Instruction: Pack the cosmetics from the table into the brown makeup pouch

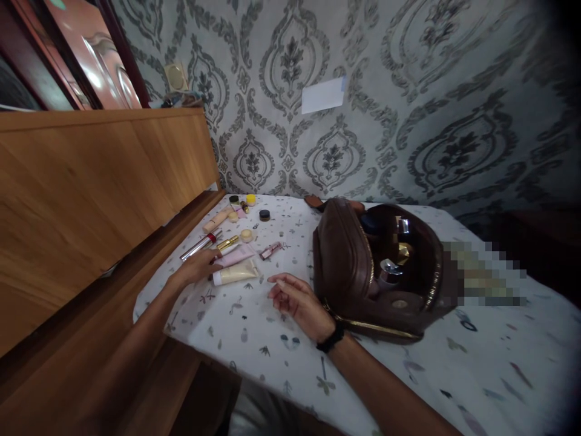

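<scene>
The counter [281, 351], spread with a printed white cloth, has its left edge close along a wooden panel [100, 200], its far edge against the patterned wall [290, 121], and its near edge slanting past the person's lap. A lane of cloth runs between the cosmetics and the brown bag [342, 254], giving room for sideways movement; more cloth stretches from the bag to the near edge and off to its right. The bag sits gaping on the right side, its zip undone.

The left hand [197, 266] reaches in low over the left edge, fingers at the end of the pink tube [236, 255]; whether its grip pinches that tube, I cannot tell. The right hand [304, 306] hovers just left of the bag, its grip loosely spread.

Counted on the left: two soft tubes, the pink one and a cream tube [236, 273] just beside it; one gold stick [227, 243]; one red-and-silver tube [201, 244]; one peach bottle [216, 220]; one pink vial [270, 250]; two pale pots [246, 235]; two dark-lidded pots [264, 215]; one yellow-lidded pot [250, 198]. Inside the shadowed bag I make out perhaps three shiny pieces [390, 272].
</scene>
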`<state>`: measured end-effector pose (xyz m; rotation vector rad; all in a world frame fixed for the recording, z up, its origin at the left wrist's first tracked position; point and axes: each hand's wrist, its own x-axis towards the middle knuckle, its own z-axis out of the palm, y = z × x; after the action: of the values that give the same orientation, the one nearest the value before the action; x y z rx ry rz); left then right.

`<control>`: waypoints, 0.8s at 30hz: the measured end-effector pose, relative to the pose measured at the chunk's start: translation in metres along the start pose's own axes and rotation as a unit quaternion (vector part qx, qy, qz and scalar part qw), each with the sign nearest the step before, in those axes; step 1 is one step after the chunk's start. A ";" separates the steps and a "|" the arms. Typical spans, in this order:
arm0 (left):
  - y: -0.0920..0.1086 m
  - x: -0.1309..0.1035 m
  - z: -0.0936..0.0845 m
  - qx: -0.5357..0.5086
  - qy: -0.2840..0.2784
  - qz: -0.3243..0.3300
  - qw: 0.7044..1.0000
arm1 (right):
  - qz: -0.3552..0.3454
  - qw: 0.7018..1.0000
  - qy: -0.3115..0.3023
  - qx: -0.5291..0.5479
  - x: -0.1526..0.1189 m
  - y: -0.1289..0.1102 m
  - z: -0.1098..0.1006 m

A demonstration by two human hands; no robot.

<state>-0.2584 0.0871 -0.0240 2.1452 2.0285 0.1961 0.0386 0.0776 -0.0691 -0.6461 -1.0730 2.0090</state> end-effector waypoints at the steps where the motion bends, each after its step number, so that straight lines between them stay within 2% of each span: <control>1: 0.001 0.000 0.001 0.003 0.001 -0.001 1.000 | 0.000 1.000 0.000 0.001 0.000 0.000 0.000; 8: 0.004 -0.001 0.007 0.026 0.005 -0.013 1.000 | -0.002 1.000 0.011 0.003 0.000 0.001 -0.001; 11: -0.002 0.000 0.014 0.026 0.031 -0.013 0.999 | -0.001 1.000 0.002 0.008 0.000 0.003 -0.002; 13: -0.007 0.002 0.018 0.011 0.055 0.005 0.998 | -0.008 1.000 -0.002 0.012 0.001 0.003 -0.004; 20: -0.013 0.011 0.020 -0.108 0.120 -0.038 0.986 | -0.009 1.000 -0.018 0.006 0.001 0.002 -0.004; 24: -0.010 0.011 0.023 -0.125 0.134 -0.058 0.981 | -0.011 1.000 -0.018 0.003 0.000 0.000 -0.004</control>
<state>-0.2627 0.0977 -0.0491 1.9270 2.1251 0.7190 0.0412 0.0796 -0.0713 -0.5952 -1.0905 2.0107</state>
